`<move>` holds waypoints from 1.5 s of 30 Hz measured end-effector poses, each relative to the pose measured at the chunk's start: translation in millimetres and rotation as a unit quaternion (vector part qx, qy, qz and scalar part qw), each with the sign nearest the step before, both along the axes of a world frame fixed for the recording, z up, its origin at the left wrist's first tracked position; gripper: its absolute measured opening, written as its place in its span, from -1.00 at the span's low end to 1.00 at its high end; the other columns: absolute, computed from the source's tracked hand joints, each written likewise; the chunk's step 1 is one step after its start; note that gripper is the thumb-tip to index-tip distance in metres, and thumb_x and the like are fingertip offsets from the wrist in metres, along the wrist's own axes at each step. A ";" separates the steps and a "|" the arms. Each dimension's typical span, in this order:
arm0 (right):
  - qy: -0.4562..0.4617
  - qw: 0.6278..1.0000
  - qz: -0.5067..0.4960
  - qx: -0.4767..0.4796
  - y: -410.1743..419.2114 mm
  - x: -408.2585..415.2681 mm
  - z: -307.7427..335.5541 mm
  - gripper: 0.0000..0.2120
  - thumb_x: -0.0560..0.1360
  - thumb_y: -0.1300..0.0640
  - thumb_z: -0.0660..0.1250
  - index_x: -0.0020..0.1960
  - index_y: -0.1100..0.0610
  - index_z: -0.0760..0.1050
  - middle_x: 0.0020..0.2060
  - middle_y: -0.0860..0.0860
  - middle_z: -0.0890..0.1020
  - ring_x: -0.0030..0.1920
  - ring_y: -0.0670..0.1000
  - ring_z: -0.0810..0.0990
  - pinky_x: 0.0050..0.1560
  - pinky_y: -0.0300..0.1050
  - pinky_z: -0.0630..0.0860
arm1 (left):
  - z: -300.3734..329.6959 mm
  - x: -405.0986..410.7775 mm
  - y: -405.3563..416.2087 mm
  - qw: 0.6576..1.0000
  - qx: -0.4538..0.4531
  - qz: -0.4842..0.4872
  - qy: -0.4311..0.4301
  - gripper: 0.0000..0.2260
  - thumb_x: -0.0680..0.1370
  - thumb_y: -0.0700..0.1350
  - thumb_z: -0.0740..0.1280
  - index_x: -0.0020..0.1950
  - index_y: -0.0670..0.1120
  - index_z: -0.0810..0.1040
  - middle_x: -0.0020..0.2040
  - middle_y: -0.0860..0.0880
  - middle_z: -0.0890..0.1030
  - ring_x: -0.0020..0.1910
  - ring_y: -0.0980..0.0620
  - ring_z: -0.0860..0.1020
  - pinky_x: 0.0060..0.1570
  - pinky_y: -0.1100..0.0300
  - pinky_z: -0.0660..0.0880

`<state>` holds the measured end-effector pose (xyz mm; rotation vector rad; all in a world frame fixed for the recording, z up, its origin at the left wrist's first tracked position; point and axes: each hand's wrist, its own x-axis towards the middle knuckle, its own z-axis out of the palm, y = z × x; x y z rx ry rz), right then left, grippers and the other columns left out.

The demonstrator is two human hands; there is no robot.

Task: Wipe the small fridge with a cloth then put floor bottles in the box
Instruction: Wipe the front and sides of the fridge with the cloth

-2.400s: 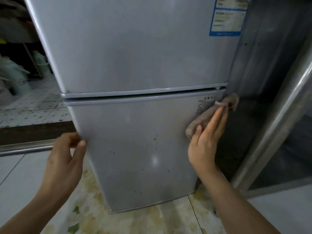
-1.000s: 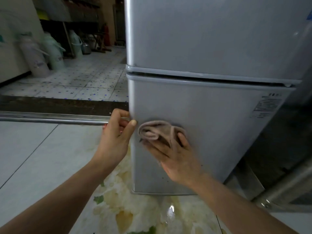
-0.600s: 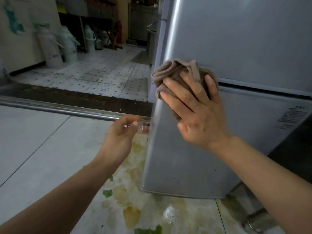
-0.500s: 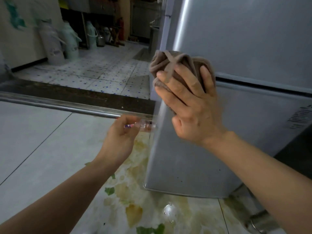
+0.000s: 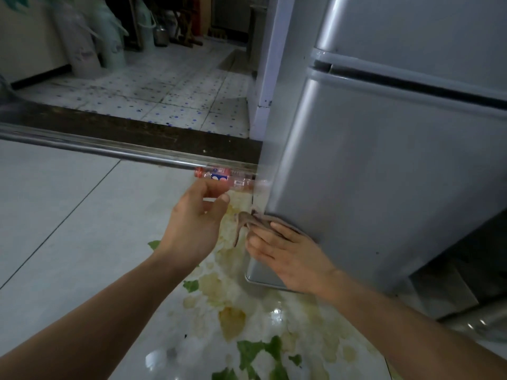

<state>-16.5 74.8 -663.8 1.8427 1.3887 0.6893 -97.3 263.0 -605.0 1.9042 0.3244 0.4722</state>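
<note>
The silver small fridge (image 5: 384, 165) fills the right side of the view. My right hand (image 5: 288, 256) presses a brown cloth (image 5: 253, 219) flat against the fridge's lower left corner, near the floor. A clear plastic bottle (image 5: 227, 179) with a red cap and a red-and-blue label lies on the floor along the metal rail, right by the fridge's left edge. My left hand (image 5: 196, 223) hovers just in front of the bottle with curled, parted fingers. Whether they touch it I cannot tell. No box is in view.
A metal threshold rail (image 5: 109, 150) and a dark sill (image 5: 153, 133) cross the floor behind the bottle. Beyond lie speckled tiles with several pale jugs (image 5: 109, 37). The near floor is glossy with a leaf pattern (image 5: 247, 325). A metal frame (image 5: 480, 322) stands at lower right.
My right hand has slid the cloth down from the door seam to the fridge's bottom left corner. My left hand has stayed by the bottle.
</note>
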 end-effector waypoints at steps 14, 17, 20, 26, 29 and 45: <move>-0.120 0.945 0.051 0.299 -84.8 33.8 70.5 -0.39 0.50 0.30 0.12 0.51 -0.04 0.17 0.47 -0.12 0.17 0.46 0.14 0.18 0.45 0.10 0.00 | -11.5 24.9 -67.0 0.997 0.066 -0.017 0.027 -0.75 0.52 0.01 0.33 0.16 0.05 0.38 0.08 0.06 0.55 0.02 0.05 0.54 0.00 0.12 0.46; -0.096 0.960 0.049 0.257 -93.0 31.1 28.0 -0.43 0.51 0.29 0.04 0.49 -0.03 0.19 0.45 -0.11 0.25 0.40 0.13 0.24 0.45 0.09 0.01 | -14.3 31.8 -70.6 0.993 0.115 0.023 0.012 -0.78 0.51 -0.01 0.34 0.06 -0.03 0.38 -0.01 -0.02 0.57 -0.03 -0.04 0.54 -0.05 0.10 0.45; -0.047 0.991 0.039 0.121 -115.4 27.0 -3.0 -0.32 0.36 0.28 0.23 0.46 -0.02 0.25 0.42 -0.09 0.38 0.40 0.05 0.26 0.43 0.03 0.10 | -14.0 33.6 -68.2 0.988 0.149 0.027 0.019 -0.78 0.51 0.01 0.33 0.02 -0.03 0.35 -0.06 -0.01 0.55 -0.09 -0.03 0.54 -0.09 0.09 0.45; 0.000 1.000 -0.007 0.012 -147.1 20.5 3.1 -0.46 0.36 0.11 0.34 0.33 -0.14 0.45 0.31 -0.17 0.49 0.33 -0.08 0.46 0.40 -0.03 0.11 | -12.4 32.0 -70.4 0.987 0.150 0.041 0.040 -0.78 0.53 0.03 0.31 0.06 -0.02 0.37 -0.04 0.02 0.55 -0.12 -0.01 0.54 -0.12 0.12 0.41; -0.059 0.981 -0.015 0.182 -180.5 33.2 46.2 -0.43 0.49 0.29 0.08 0.47 0.00 0.28 0.45 -0.03 0.33 0.43 0.09 0.31 0.42 0.10 0.12 | -16.4 30.1 -74.3 0.989 0.132 0.059 0.013 -0.79 0.53 0.04 0.30 0.10 0.01 0.38 -0.07 0.07 0.53 -0.24 0.17 0.51 -0.21 0.19 0.37; 0.041 0.966 -0.067 0.247 -200.6 18.3 -21.9 -0.51 0.24 0.31 0.32 0.13 0.01 0.59 0.10 0.06 0.33 0.08 0.22 0.37 0.06 0.13 0.55 | -37.1 26.8 -83.3 0.981 0.166 0.071 0.069 -0.77 0.52 0.09 0.30 0.04 0.09 0.27 -0.05 0.05 0.51 -0.13 -0.04 0.52 -0.05 -0.05 0.54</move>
